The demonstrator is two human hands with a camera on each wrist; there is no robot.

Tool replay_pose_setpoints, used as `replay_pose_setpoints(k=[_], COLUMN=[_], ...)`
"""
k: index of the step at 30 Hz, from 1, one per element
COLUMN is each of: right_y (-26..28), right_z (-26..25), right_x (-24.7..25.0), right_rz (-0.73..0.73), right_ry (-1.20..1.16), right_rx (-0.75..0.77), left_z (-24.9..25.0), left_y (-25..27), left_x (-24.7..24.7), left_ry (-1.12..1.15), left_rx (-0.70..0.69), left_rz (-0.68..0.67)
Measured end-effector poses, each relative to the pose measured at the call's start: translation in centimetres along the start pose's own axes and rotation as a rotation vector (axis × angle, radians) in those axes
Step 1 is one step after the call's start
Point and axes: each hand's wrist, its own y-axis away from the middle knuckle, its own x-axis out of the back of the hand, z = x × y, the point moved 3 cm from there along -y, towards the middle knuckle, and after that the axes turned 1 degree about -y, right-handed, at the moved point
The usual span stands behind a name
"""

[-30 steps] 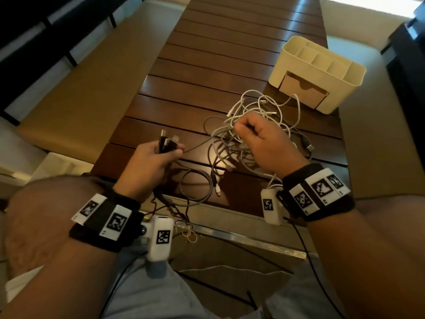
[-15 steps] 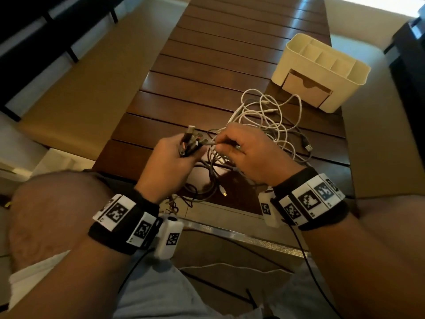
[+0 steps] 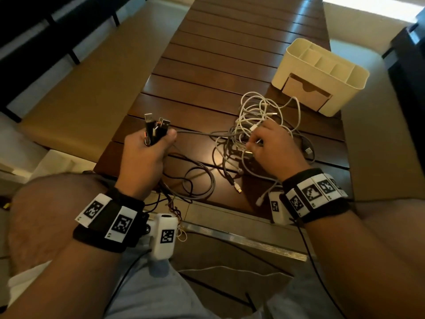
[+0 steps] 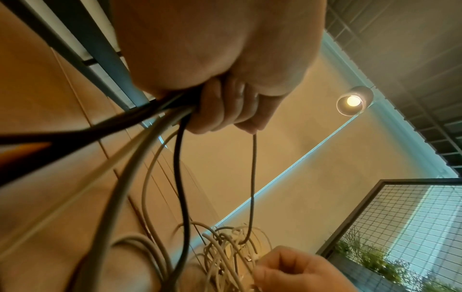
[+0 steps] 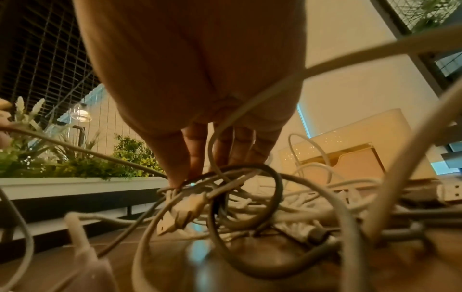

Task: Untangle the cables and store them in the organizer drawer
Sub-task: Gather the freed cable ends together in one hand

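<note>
A tangle of white and grey cables (image 3: 257, 125) lies on the dark slatted wooden table (image 3: 230, 54). My left hand (image 3: 147, 153) grips a bundle of USB plug ends (image 3: 156, 128) held upright, and the cords (image 4: 180, 177) hang down from the fist. My right hand (image 3: 269, 146) rests on the tangle and pinches a thin cable (image 5: 175, 185) between thumb and forefinger. The cream organizer (image 3: 322, 74) stands at the far right with its drawer (image 3: 305, 92) closed. A grey cable (image 3: 202, 133) runs taut between the two hands.
Loops of grey and black cable (image 3: 197, 180) lie by the table's near edge, with a loose plug (image 3: 238, 188) beside them. A black USB plug (image 3: 309, 150) lies right of the tangle. Beige benches (image 3: 80, 93) flank the table on both sides.
The hands, close together half a second ago, have drawn apart. My left hand moved left with the plug bundle; my right moved right onto the tangle, stretching a grey cable between them.
</note>
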Motion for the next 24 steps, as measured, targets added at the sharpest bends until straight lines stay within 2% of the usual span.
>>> replay_pose_setpoints(k=[2, 5, 8, 11, 13, 15, 17, 19, 21, 24], right_y=[0.1, 0.4, 1.0, 1.2, 0.8, 0.3, -0.1, -0.4, -0.4, -0.3], right_z=[-0.7, -3.2, -6.0, -6.2, -4.9, -3.5, -2.8, -2.6, -2.6, -3.1], right_x=[0.5, 1.5, 0.9, -1.0, -1.7, -1.8, -1.7, -1.5, -1.2, -0.3], right_rz=[0.051, 0.149, 0.005, -0.162, -0.232, -0.238, -0.193, -0.13, -0.073, -0.059], right_ry=[-0.043, -0.163, -0.377, -0.379, -0.315, -0.258, -0.198, -0.201, -0.242, -0.25], right_rx=[0.039, 0.206, 0.33, 0.309, 0.236, 0.173, 0.159, 0.169, 0.198, 0.237], left_z=[-0.1, 0.0, 0.8, 1.2, 1.1, 0.9, 0.7, 0.3, -0.1, -0.2], left_y=[0.1, 0.4, 1.1, 1.3, 1.0, 0.6, 0.5, 0.5, 0.4, 0.1], left_x=[-0.3, -1.3, -2.6, -2.6, -1.8, -1.0, -0.7, -0.8, -0.7, -0.1], left_ry=[-0.019, -0.072, -0.109, -0.02, 0.169, 0.31, 0.337, 0.268, 0.048, -0.302], left_rx=[0.0, 0.001, -0.026, -0.029, 0.045, 0.107, 0.154, 0.226, 0.28, 0.191], left_rz=[-0.02, -0.119, -0.242, -0.254, -0.206, -0.156, -0.124, -0.09, -0.054, -0.003])
